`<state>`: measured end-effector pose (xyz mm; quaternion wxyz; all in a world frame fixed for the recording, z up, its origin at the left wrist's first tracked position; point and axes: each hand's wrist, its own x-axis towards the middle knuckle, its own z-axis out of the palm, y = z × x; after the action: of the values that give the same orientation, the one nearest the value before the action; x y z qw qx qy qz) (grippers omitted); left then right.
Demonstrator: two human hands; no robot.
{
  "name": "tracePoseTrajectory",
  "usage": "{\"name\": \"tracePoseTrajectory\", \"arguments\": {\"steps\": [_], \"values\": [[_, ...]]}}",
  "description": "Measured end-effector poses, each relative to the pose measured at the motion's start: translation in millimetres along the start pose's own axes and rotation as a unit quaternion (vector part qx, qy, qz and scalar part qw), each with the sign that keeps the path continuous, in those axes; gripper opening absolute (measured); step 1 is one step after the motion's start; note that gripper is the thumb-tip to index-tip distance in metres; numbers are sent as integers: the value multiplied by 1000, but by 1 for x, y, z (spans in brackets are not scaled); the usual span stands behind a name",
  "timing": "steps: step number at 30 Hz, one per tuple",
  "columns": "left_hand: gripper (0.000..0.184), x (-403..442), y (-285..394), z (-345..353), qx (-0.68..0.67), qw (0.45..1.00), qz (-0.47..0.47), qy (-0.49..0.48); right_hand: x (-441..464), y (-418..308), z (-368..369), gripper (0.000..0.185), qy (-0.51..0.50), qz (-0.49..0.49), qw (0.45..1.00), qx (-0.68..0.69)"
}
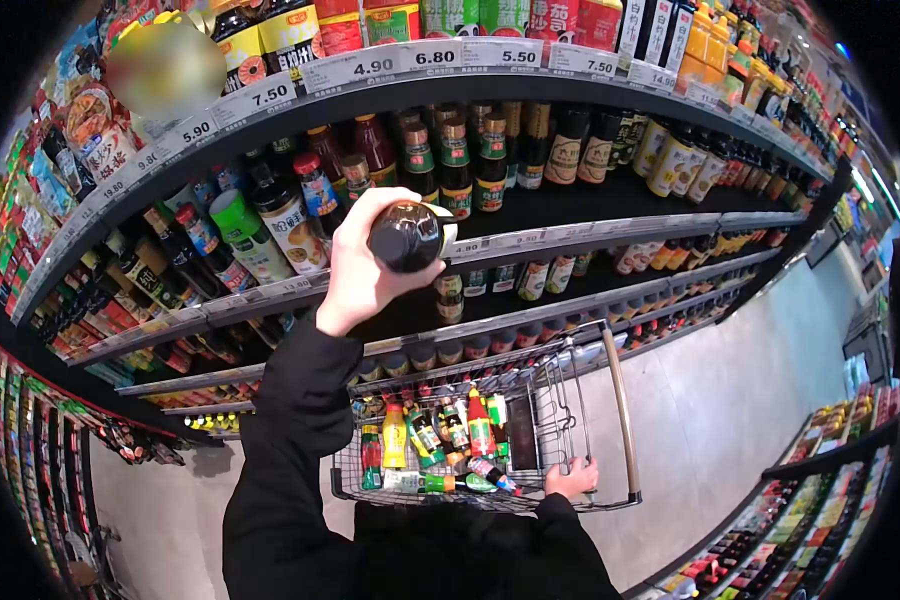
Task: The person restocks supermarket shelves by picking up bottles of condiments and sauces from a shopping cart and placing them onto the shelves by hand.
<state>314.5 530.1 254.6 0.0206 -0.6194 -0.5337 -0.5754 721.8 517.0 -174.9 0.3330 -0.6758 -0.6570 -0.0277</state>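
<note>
My left hand (355,268) is raised before the shelves, fingers wrapped round a dark bottle (406,238) whose round end faces the camera. Part of a light label shows at the bottle's right side. Lower down stands a wire shopping cart (622,420), its bar handle at the right. My right hand (572,478) grips the cart's near edge close to that handle. Inside the cart lie several bottles, among them a yellow one (394,437) and a red one (480,428).
A long curved shelf unit (610,232) with several rows of sauce bottles spans the view behind the cart. Price tags (435,58) line its edges. More stocked shelves stand at the lower left and lower right. Grey floor (700,400) shows right of the cart.
</note>
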Motion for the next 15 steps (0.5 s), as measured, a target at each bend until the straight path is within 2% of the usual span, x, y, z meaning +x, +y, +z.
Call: {"name": "tracePoseTrajectory", "arguments": {"steps": [9,10,15], "values": [[61,23,-18,9,51,999,-7,-15,-2,1,-1,25,-1,9,1000,7],[61,28,-15,11,36,999,-36,-6,-3,1,0,25,-2,11,1000,7],[62,37,-26,13,76,997,-26,-18,-1,2,3,26,9,-1,1000,14]]}}
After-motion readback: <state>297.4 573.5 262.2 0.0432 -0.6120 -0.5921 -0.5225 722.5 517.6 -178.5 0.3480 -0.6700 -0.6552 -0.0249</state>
